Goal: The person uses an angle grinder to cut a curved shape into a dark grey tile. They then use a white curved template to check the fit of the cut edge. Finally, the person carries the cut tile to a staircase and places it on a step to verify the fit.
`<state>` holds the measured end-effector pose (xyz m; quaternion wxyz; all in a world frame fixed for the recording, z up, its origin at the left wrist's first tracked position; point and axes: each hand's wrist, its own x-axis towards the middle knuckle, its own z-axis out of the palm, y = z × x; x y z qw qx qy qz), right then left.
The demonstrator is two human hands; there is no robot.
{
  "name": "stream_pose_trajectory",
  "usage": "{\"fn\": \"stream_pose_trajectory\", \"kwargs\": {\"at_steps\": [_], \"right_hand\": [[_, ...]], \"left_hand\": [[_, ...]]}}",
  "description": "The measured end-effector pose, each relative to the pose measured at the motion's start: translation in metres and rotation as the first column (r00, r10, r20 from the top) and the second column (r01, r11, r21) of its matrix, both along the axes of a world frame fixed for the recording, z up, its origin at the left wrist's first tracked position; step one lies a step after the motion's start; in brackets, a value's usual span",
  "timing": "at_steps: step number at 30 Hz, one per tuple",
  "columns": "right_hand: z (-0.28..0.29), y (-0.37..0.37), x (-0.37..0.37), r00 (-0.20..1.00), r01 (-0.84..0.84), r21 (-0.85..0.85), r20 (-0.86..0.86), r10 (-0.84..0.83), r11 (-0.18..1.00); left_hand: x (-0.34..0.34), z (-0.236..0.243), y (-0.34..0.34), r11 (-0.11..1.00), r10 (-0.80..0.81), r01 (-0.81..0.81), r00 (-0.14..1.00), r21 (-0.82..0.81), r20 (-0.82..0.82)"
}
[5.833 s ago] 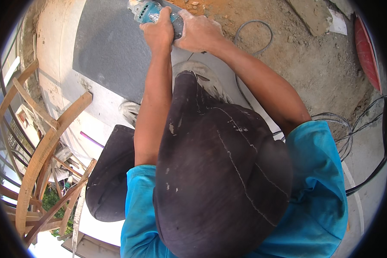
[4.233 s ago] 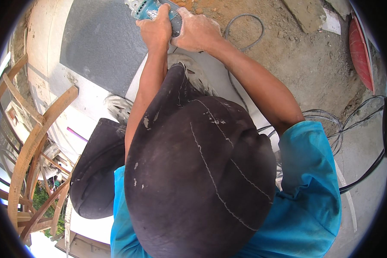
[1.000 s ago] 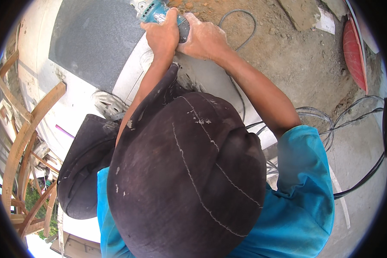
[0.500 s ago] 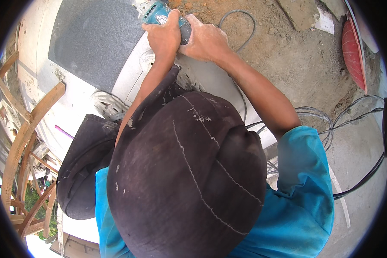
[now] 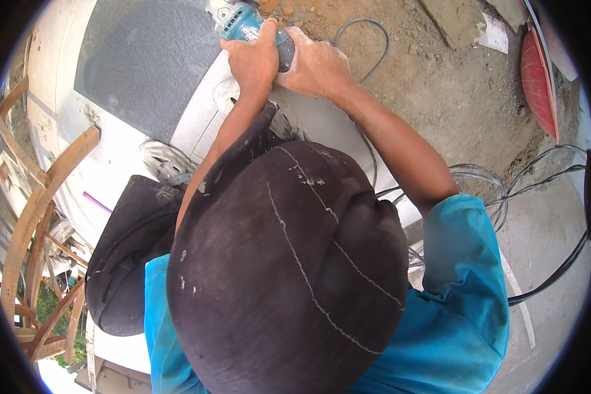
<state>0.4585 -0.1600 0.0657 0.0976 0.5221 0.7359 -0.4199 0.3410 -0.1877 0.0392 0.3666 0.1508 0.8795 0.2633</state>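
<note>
My left hand (image 5: 253, 62) grips the teal front body of a dusty angle grinder (image 5: 240, 25) at the top centre. My right hand (image 5: 315, 69) is wrapped round the grinder's dark rear part. The tool's metal head points up-left over a dark grey speckled slab (image 5: 138, 72) lying on a pale tiled surface (image 5: 52, 111); whether it touches the slab I cannot tell. Both arms reach around my dark-clothed knee (image 5: 282, 262), which hides part of the left forearm. Pale, dust-covered shoes (image 5: 164, 161) show beside the slab.
Curved-looking wooden frames (image 5: 49, 180) stand at the left. A thin purple rod (image 5: 97, 201) lies near them. At the right are rough dirt ground (image 5: 427, 98), a cable loop (image 5: 374, 26), coiled black cables (image 5: 505, 197), broken slabs (image 5: 446, 20) and a red curved object (image 5: 535, 85).
In the last second both hands and the grinder have moved slightly down and right, toward me. Since the oldest frame the surroundings have shifted left in the picture; both grips are unchanged.
</note>
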Motion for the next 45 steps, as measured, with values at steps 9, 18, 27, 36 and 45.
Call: {"fn": "stream_pose_trajectory", "kwargs": {"at_steps": [9, 18, 27, 36, 45], "right_hand": [[0.005, 0.000, 0.003, 0.999, 0.039, -0.071, 0.001, -0.039, 0.997], [-0.001, 0.011, 0.013, 0.827, 0.415, -0.119, -0.363, -0.429, 0.902], [0.007, 0.033, 0.022, 0.516, 0.621, -0.378, -0.462, -0.721, 0.686], [0.015, 0.016, 0.017, 0.443, 0.731, -0.324, -0.445, -0.778, 0.601], [0.016, 0.011, 0.037, 0.513, 0.845, 0.059, -0.371, -0.774, 0.532]], "left_hand": [[0.005, 0.004, -0.002, 0.999, -0.052, 0.051, 0.997, -0.021, -0.055], [0.005, 0.028, -0.018, 0.850, -0.338, 0.139, 0.883, 0.508, 0.324], [0.005, 0.030, -0.031, 0.622, -0.769, 0.649, 0.611, 0.439, 0.187], [0.007, 0.009, -0.051, 0.447, -0.810, 0.704, 0.581, 0.552, -0.085], [0.008, 0.016, -0.030, 0.657, -0.719, 0.520, 0.650, 0.546, 0.246]]}}
